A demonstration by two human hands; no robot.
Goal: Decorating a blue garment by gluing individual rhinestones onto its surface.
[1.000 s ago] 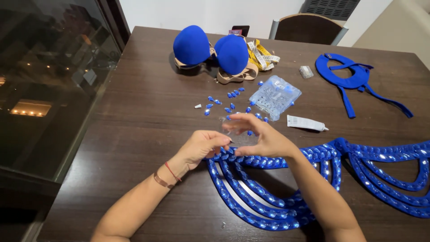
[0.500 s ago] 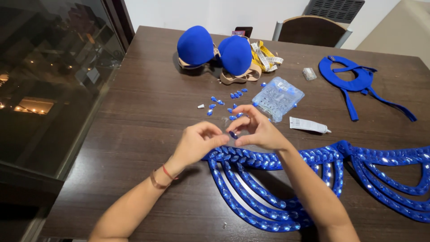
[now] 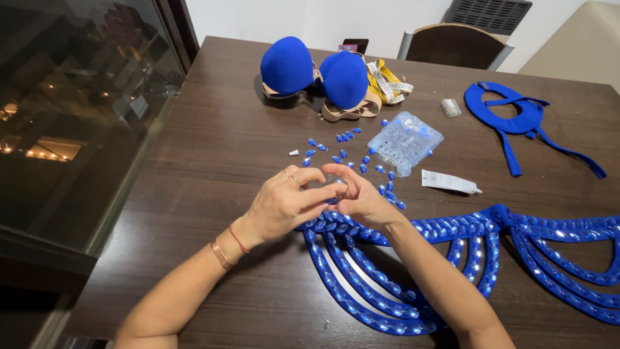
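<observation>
Head view: vs half a second back, my hands sit closer together, fingertips now meeting over the top edge of the beaded blue drape piece (image 3: 400,284). Left hand (image 3: 284,205) and right hand (image 3: 358,200) are both pinched on a small blue gem (image 3: 332,201). Loose blue gems (image 3: 342,155) are scattered just beyond, with the clear bag (image 3: 405,141) and glue tube (image 3: 450,183) to the right. Bench (image 3: 213,142) is open on the left up to the window-side edge.

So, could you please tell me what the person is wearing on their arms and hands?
Both forearms are bare, with no sleeves. The left hand has a ring on one finger, and its wrist carries a thin red cord and a metal bangle. The right hand shows no jewellery.
</observation>
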